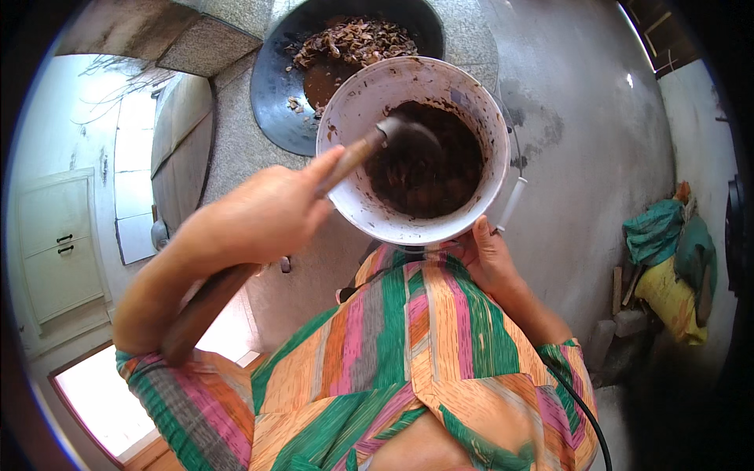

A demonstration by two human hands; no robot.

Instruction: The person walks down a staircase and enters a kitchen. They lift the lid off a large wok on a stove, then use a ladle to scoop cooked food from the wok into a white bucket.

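My left hand (265, 212) grips the long wooden handle (353, 156) of a ladle, whose rear end runs back under my forearm. The metal ladle head (412, 136) is blurred and dips into the white plastic bucket (360, 203). Inside lies a dark brown, wet mash (433, 182), with bits stuck to the inner wall. Below the bucket's near right rim, my right hand (492, 253) holds its side with the thumb up; the other fingers are mostly hidden. Partly behind the bucket is a large black wok (277, 112) with chopped brown scraps (359, 41) and brown liquid (324, 85).
The wok sits in a speckled stone stove top (230, 129). A wire bail with a white grip (511, 203) hangs at the bucket's right. A round wooden lid (182, 141) leans at left. Green and yellow sacks (665, 282) lie by the right wall. A black cable (580, 406) crosses my right sleeve.
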